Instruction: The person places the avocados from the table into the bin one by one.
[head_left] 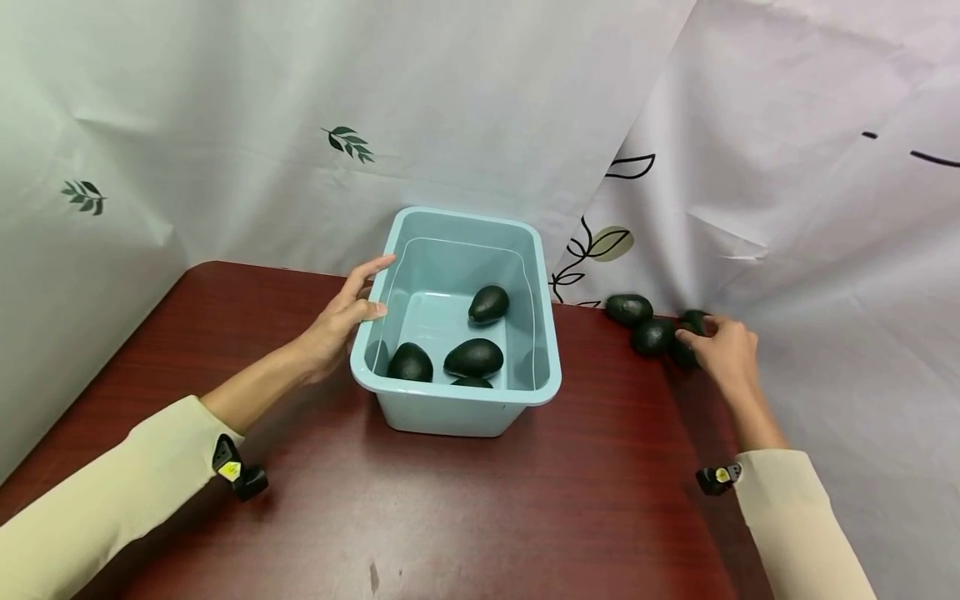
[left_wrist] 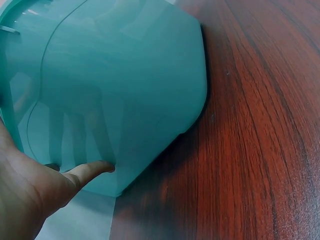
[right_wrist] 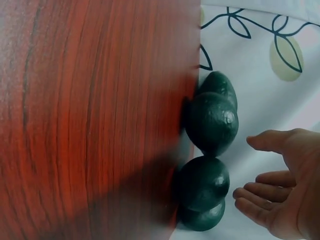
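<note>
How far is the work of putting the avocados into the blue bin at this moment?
Done: four avocados lie inside the blue bin. In hand: the left hand rests on the bin's left rim, and the right hand reaches, fingers open, for the loose avocados at the table's far right edge, gripping none yet. Left: those avocados outside, four of them judging by the right wrist view.
</note>
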